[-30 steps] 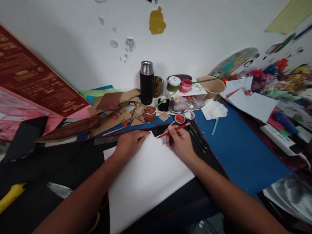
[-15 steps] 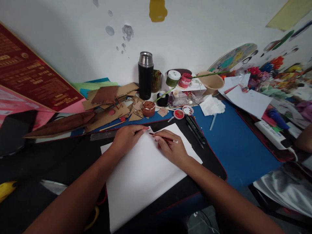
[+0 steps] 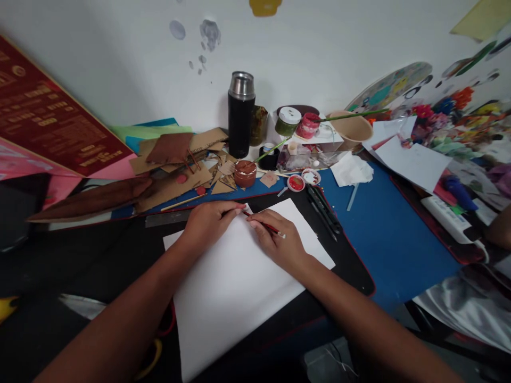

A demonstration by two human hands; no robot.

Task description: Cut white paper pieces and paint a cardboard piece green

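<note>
On the black mat (image 3: 351, 268) | white paper (image 3: 231, 290) lies spread | right hand (image 3: 281, 239): grip clamped on red pencil (image 3: 274, 229), over the paper | left hand (image 3: 209, 221): fingertips pinched together, what they hold unclear

Centre of the frame: two hands (image 3: 205, 226), one red pencil (image 3: 273, 229). Upper centre: one black flask (image 3: 240, 122), one green jar (image 3: 287, 126), one pink jar (image 3: 308, 126), one brown jar (image 3: 245, 175), two shallow paint dishes (image 3: 296, 183). Upper right: one beige bowl (image 3: 353, 129).
</note>
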